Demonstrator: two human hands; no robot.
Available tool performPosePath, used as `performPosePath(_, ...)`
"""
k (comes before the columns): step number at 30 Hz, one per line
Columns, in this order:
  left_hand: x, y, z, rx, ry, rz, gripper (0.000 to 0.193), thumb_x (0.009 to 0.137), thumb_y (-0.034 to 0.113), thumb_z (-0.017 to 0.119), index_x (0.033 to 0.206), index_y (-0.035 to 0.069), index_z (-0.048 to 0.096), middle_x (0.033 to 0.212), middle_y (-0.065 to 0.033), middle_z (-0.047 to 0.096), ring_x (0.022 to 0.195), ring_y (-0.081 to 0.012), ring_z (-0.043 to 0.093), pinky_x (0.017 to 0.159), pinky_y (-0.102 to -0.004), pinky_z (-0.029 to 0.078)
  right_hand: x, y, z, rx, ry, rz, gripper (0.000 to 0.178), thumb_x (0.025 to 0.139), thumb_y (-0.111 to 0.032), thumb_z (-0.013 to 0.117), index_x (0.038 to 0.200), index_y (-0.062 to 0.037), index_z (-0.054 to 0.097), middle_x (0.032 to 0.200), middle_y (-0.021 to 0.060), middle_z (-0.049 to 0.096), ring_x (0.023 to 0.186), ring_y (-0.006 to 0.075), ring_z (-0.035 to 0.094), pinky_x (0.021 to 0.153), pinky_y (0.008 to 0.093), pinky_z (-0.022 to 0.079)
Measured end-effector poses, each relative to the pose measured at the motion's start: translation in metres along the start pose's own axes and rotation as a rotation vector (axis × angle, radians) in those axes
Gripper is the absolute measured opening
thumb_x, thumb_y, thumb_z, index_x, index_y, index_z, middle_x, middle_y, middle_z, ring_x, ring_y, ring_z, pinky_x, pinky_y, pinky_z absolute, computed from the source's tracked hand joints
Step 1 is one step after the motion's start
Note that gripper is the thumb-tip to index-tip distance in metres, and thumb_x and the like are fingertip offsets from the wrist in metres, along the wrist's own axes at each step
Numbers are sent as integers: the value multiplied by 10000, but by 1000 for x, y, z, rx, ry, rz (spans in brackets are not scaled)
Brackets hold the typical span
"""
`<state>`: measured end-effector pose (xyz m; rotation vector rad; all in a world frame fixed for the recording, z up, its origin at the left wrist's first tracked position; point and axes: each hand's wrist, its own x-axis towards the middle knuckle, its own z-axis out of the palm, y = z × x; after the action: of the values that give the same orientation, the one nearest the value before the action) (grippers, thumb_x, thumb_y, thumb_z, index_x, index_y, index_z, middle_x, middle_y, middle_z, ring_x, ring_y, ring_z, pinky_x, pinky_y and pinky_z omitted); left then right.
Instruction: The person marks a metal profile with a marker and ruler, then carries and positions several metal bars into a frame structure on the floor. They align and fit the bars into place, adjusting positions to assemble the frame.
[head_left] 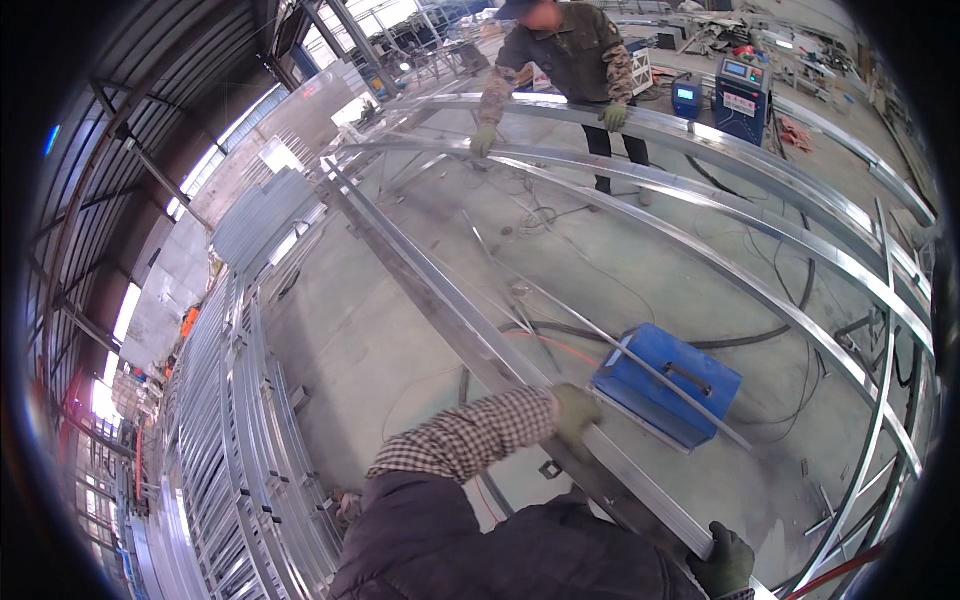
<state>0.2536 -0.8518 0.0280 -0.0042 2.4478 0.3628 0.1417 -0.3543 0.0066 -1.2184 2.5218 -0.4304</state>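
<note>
A long silvery metal profile (440, 285) runs slantwise from the far left of the frame work down to my lower right. My left hand (575, 413), in a green glove below a checked sleeve, is closed over this profile near its middle. Lower right, my right hand (728, 562) in a darker-looking green glove grips the same profile, thumb up. The undersides of both hands are hidden. Just beyond my left hand, a blue box (668, 385) with a black handle sits on the floor, and a thin metal rod (640, 362) crosses over it.
Across from me, a person (565, 60) in camouflage sleeves and green gloves touches long metal profiles (640, 180). Blue machines (742, 105) stand behind. Cables (740, 340) snake over the floor (350, 330). Stacked metal profiles (215, 420) lie to my left; several crossing bars (880, 380) stand right.
</note>
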Motion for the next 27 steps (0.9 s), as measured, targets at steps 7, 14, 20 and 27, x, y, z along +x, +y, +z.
performPosePath(7, -68, -169, -19, 190, 95, -273, 686, 729, 513, 913, 1290, 141, 781, 1202, -130, 784, 1188, -370, 728, 1044, -504, 554, 37, -41, 5, -3, -181, 130, 580, 876, -430, 858, 1369, -179, 686, 1146, 194, 784, 1027, 427, 765, 838, 561, 605)
performPosePath(14, -62, -149, -2, 210, 26, -258, 578, 783, 506, 907, 1222, 148, 792, 1144, -112, 801, 1117, -349, 761, 986, -508, 577, 22, -22, 6, 19, -375, 297, 620, 908, -448, 845, 1412, -132, 673, 1125, 218, 793, 1043, 457, 764, 871, 552, 596)
performPosePath(20, -74, -134, -4, 225, -10, -260, 591, 782, 510, 917, 1226, 140, 790, 1142, -120, 800, 1107, -359, 764, 977, -517, 581, -2, -16, 12, -50, -228, 158, 704, 904, -489, 857, 1464, -111, 659, 1213, 181, 795, 1090, 407, 767, 940, 507, 612)
performPosePath(27, -80, -111, 23, 172, 21, -305, 568, 767, 453, 924, 1217, 131, 800, 1146, -144, 800, 1121, -374, 759, 993, -511, 591, -31, -20, 9, -36, -258, 211, 746, 879, -467, 893, 1509, -150, 650, 1327, 196, 764, 1189, 330, 762, 1040, 464, 596)
